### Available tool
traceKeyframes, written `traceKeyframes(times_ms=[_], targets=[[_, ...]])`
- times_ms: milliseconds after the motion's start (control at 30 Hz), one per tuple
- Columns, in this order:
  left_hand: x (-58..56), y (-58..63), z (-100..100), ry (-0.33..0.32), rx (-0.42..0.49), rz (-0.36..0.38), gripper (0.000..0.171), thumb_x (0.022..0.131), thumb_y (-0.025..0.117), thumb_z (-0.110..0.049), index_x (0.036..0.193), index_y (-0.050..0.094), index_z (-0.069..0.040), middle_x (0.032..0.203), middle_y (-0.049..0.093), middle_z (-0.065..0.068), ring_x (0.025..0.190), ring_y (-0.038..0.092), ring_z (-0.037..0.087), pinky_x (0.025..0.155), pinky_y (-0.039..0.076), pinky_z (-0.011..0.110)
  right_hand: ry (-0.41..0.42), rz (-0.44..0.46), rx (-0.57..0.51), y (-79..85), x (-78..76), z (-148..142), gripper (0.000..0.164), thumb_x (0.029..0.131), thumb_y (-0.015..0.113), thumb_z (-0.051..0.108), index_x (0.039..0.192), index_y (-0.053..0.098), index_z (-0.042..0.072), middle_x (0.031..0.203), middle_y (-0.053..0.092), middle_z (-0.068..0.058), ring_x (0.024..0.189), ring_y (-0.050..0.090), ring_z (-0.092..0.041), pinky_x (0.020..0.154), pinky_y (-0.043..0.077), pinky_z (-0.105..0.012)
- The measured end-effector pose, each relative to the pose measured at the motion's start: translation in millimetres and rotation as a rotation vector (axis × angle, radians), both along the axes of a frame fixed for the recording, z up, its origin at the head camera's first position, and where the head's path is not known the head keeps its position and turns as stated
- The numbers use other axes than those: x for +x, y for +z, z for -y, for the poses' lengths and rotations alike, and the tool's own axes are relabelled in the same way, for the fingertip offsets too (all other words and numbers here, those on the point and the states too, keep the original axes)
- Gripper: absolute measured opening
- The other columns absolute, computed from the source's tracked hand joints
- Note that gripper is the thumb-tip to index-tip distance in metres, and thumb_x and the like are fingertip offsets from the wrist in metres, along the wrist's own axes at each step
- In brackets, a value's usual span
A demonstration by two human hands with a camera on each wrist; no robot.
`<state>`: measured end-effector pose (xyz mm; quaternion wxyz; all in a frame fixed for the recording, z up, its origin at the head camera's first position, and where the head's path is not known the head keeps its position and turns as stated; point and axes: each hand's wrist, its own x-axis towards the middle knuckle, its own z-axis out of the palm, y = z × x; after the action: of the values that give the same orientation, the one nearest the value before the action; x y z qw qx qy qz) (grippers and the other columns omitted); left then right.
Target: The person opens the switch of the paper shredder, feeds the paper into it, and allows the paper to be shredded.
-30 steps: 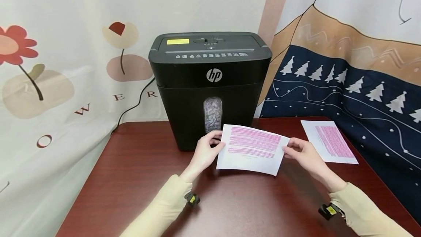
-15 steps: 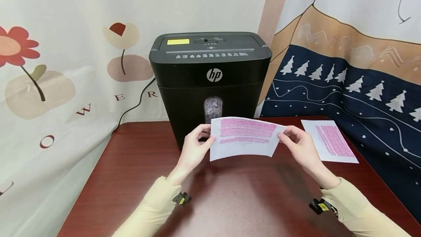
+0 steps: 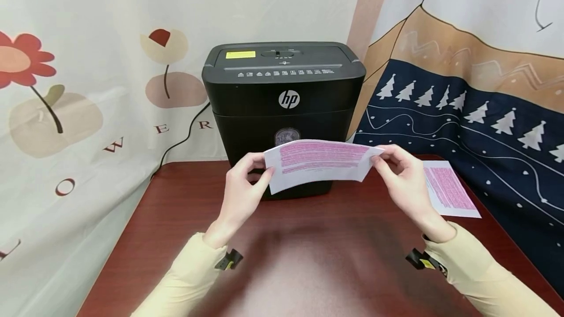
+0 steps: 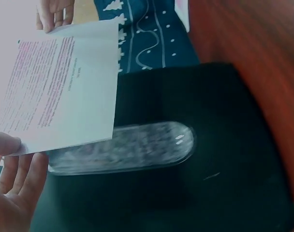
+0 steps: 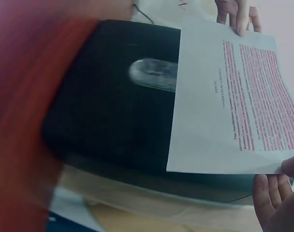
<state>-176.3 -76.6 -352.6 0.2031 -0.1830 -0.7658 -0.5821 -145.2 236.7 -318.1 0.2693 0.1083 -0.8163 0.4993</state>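
Note:
A sheet of paper (image 3: 319, 163) with pink-marked print is held up in front of the black HP shredder (image 3: 246, 131), bowed slightly upward in the middle. My left hand (image 3: 241, 187) pinches its left edge between thumb and fingers; my right hand (image 3: 405, 185) pinches the right edge the same way. Close up in the left wrist view, the paper (image 4: 89, 92) covers part of the shredder's clear window (image 4: 156, 145), which shows shreds inside. The right wrist view has the paper (image 5: 210, 106) between both hands. The shredder's lower front is partly hidden behind the sheet.
Another pink-marked sheet (image 3: 454, 190) lies on the dark red table (image 3: 308, 258) at the right, partly behind my right hand. A black cord (image 3: 187, 136) runs from behind the shredder to the left. Printed curtains (image 3: 88, 23) hang behind the table.
Both hands have raised the paper from low in front of the shredder and shifted it a little to the left. The sheet now tilts flatter and covers the lower part of the shredder's window.

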Motion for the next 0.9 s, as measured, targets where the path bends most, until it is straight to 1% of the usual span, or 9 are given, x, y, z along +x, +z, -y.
traceKeyframes(times_ms=[133, 267, 333, 467, 533, 600, 700, 767, 900], targets=[[2.7, 18.3, 9, 0.019, 0.005, -0.117, 0.021, 0.091, 0.075, 0.004, 0.111, 0.072, -0.001, 0.107, 0.076, 0.014, 0.095, 0.069, 0.002, 0.078, 0.059, 0.012, 0.035, -0.118, -0.042, 22.6, -2.7, 12, 0.014, 0.096, 0.065, -0.01, 0.108, 0.071, -0.012, 0.1, 0.072, 0.022, 0.086, 0.069, 0.001, 0.083, 0.057, -0.008], [4.6, 40.9, 18, 0.031, 0.012, -0.25, 0.018, 0.09, 0.075, 0.007, 0.107, 0.071, 0.003, 0.105, 0.074, 0.017, 0.098, 0.067, -0.002, 0.08, 0.059, 0.011, 0.088, -0.234, -0.09, 46.9, -5.1, 21, 0.016, 0.095, 0.066, -0.012, 0.11, 0.069, -0.017, 0.105, 0.074, 0.016, 0.091, 0.07, -0.002, 0.09, 0.058, -0.012], [4.9, 53.2, 22, 0.042, 0.011, -0.309, 0.017, 0.09, 0.074, 0.007, 0.106, 0.071, 0.005, 0.104, 0.074, 0.019, 0.098, 0.066, -0.002, 0.081, 0.059, 0.011, 0.105, -0.282, -0.105, 58.6, -6.5, 25, 0.017, 0.095, 0.066, -0.011, 0.11, 0.068, -0.019, 0.107, 0.075, 0.014, 0.093, 0.07, -0.003, 0.092, 0.059, -0.014], [4.1, 77.7, 29, 0.054, 0.029, -0.398, 0.012, 0.091, 0.072, 0.008, 0.103, 0.071, 0.007, 0.101, 0.073, 0.017, 0.097, 0.066, 0.003, 0.081, 0.059, 0.012, 0.103, -0.352, -0.122, 80.8, -10.2, 33, 0.016, 0.095, 0.066, -0.01, 0.109, 0.071, -0.016, 0.107, 0.075, 0.013, 0.095, 0.071, -0.006, 0.094, 0.059, -0.015], [3.6, 89.6, 31, 0.059, 0.049, -0.438, 0.009, 0.092, 0.071, 0.007, 0.1, 0.072, 0.007, 0.1, 0.072, 0.016, 0.097, 0.066, 0.006, 0.082, 0.059, 0.013, 0.111, -0.386, -0.157, 91.5, -13.9, 38, 0.014, 0.095, 0.066, -0.01, 0.107, 0.073, -0.012, 0.106, 0.076, 0.01, 0.093, 0.07, -0.008, 0.089, 0.059, -0.013], [3.7, 101.5, 32, 0.066, 0.069, -0.482, 0.006, 0.093, 0.071, 0.005, 0.099, 0.072, 0.007, 0.098, 0.073, 0.006, 0.096, 0.067, 0.006, 0.082, 0.06, 0.015, 0.124, -0.425, -0.198, 102.9, -18.2, 42, 0.013, 0.095, 0.067, -0.009, 0.105, 0.075, -0.009, 0.103, 0.077, 0.006, 0.092, 0.07, -0.01, 0.08, 0.056, -0.011], [2.9, 119.9, 33, 0.085, 0.087, -0.55, 0.005, 0.094, 0.069, 0.005, 0.096, 0.073, 0.006, 0.098, 0.071, -0.009, 0.096, 0.066, 0.001, 0.084, 0.06, 0.016, 0.167, -0.482, -0.289, 120.6, -24.6, 49, 0.013, 0.094, 0.067, -0.01, 0.1, 0.076, -0.004, 0.099, 0.078, 0.003, 0.088, 0.07, -0.012, 0.074, 0.054, -0.016], [0.6, 132.6, 33, 0.1, 0.105, -0.585, 0.006, 0.093, 0.068, 0.004, 0.094, 0.074, 0.006, 0.1, 0.067, -0.019, 0.096, 0.064, 0.0, 0.085, 0.06, 0.017, 0.183, -0.516, -0.33, 133.2, -29.0, 54, 0.013, 0.094, 0.066, -0.01, 0.097, 0.076, -0.002, 0.097, 0.078, 0.002, 0.087, 0.07, -0.012, 0.077, 0.056, -0.018], [-9.6, 154.6, 34, 0.139, 0.137, -0.599, 0.01, 0.092, 0.066, 0.002, 0.093, 0.076, 0.005, 0.099, 0.065, -0.021, 0.095, 0.064, 0.001, 0.084, 0.061, 0.016, 0.191, -0.533, -0.378, 153.3, -40.8, 61, 0.015, 0.094, 0.064, -0.008, 0.097, 0.076, -0.001, 0.095, 0.076, 0.001, 0.085, 0.07, -0.014, 0.086, 0.06, -0.02]])
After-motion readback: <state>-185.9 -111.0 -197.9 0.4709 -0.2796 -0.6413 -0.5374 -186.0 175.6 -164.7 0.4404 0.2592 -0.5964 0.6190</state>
